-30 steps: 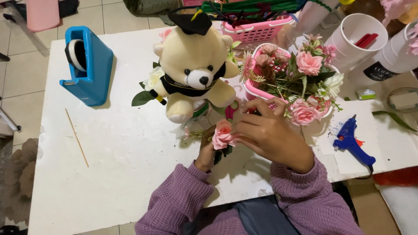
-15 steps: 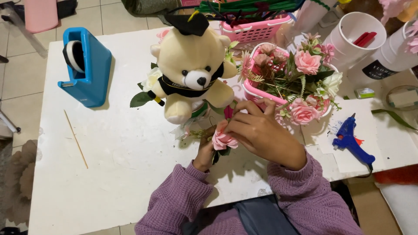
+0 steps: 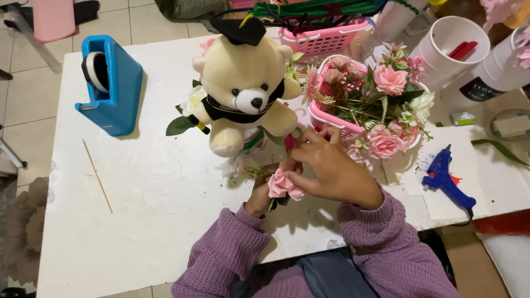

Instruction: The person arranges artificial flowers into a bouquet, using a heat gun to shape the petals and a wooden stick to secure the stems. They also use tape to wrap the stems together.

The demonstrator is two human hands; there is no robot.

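Two hands meet at the middle of the white counter (image 3: 138, 221), both busy with one pink artificial rose (image 3: 284, 185). Compared with a second ago little has shifted: the rose sits in the same spot just in front of the teddy bear (image 3: 243, 94), and the right hand (image 3: 331, 171) has only crept a touch closer over the bloom, its fingers now resting on the petals and on a dark pink bit just above. The left hand (image 3: 262, 190) comes up from below, its grip clamped on the rose's stem; the right hand's fingers are curled loosely on the flower, and whether they pinch it shut I cannot tell. So the work reads as fine fiddling with the bloom rather than any big move. As for packages and labels: a blue tape dispenser (image 3: 110, 88) stands at the far left of the counter; a pink basket of roses (image 3: 381, 94) sits right of the bear; a white paper cup (image 3: 452, 49) and a white tub with a dark label (image 3: 491, 77) stand at the far right; a blue glue gun (image 3: 447, 179) lies on paper near the right edge.
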